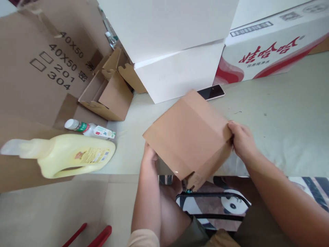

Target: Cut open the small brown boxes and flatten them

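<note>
I hold a small brown cardboard box (pixel 189 133) above the front edge of the pale table (pixel 282 116), its taped face turned up. My left hand (pixel 149 155) grips the box's left lower side, with the fingers hidden behind the cardboard. On the right corner of the box my right hand (pixel 241 139) is closed, fingers curled over the edge.
A black phone (pixel 211 92) lies just behind the box. Stacked white boxes (pixel 174 51) and a printed carton (pixel 272 51) stand at the back. On the left are open small brown boxes (pixel 108 89), a yellow jug (pixel 69 155), a small bottle (pixel 88 128) and red handles (pixel 89 236).
</note>
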The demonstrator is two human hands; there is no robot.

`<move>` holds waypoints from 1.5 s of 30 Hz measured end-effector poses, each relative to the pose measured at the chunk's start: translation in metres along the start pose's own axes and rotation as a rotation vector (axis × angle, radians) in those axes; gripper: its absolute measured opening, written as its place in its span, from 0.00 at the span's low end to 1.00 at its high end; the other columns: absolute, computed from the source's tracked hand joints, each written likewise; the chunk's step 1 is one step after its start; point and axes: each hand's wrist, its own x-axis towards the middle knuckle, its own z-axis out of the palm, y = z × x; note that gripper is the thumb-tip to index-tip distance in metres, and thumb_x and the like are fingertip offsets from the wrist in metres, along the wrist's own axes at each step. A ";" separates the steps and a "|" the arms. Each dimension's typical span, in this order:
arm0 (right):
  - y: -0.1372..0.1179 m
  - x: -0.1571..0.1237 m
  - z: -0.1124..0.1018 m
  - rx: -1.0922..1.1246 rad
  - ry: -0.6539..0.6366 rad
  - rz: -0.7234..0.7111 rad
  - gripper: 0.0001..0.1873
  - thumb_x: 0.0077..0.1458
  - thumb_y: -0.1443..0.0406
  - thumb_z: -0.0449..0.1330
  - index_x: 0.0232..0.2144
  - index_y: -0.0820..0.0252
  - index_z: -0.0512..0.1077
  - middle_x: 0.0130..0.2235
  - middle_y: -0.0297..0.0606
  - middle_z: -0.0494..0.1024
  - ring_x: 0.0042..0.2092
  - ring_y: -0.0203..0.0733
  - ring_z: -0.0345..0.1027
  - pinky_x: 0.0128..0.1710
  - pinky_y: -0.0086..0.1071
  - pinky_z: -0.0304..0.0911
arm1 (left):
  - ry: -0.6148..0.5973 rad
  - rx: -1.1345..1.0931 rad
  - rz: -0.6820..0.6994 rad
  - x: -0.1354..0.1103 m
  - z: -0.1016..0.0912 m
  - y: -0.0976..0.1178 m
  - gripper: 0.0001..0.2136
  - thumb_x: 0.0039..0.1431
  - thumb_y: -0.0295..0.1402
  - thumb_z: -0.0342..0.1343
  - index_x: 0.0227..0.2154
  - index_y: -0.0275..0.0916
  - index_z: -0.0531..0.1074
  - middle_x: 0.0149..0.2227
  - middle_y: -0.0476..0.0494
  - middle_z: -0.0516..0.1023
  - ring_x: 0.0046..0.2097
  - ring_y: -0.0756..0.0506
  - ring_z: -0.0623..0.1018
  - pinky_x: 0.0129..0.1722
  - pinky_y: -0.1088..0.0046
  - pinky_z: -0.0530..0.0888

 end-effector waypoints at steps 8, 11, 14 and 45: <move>-0.013 0.013 -0.015 -0.004 -0.098 0.036 0.18 0.50 0.52 0.64 0.41 0.52 0.76 0.36 0.35 0.80 0.33 0.42 0.71 0.28 0.33 0.63 | -0.083 -0.155 -0.198 0.003 0.006 0.016 0.11 0.48 0.39 0.65 0.31 0.37 0.78 0.31 0.43 0.83 0.32 0.43 0.82 0.32 0.68 0.80; -0.011 0.008 -0.006 0.261 -0.075 0.105 0.23 0.47 0.50 0.65 0.43 0.52 0.73 0.40 0.38 0.81 0.37 0.46 0.75 0.33 0.37 0.69 | -0.093 -0.206 -0.154 0.006 0.012 0.016 0.10 0.51 0.40 0.64 0.33 0.39 0.77 0.32 0.45 0.83 0.34 0.44 0.83 0.34 0.68 0.80; -0.009 -0.004 0.009 0.480 -0.139 0.184 0.28 0.42 0.48 0.68 0.44 0.54 0.73 0.45 0.44 0.82 0.45 0.53 0.77 0.43 0.47 0.74 | -0.097 -0.237 -0.134 0.006 0.022 0.014 0.11 0.51 0.40 0.63 0.35 0.41 0.77 0.34 0.46 0.83 0.37 0.44 0.82 0.37 0.68 0.80; 0.004 -0.024 -0.030 0.448 -0.145 0.278 0.22 0.40 0.52 0.66 0.36 0.55 0.71 0.40 0.42 0.80 0.48 0.55 0.74 0.37 0.41 0.72 | 0.035 0.013 0.050 -0.023 0.110 -0.051 0.20 0.52 0.49 0.60 0.37 0.36 0.75 0.36 0.41 0.81 0.39 0.43 0.82 0.39 0.68 0.77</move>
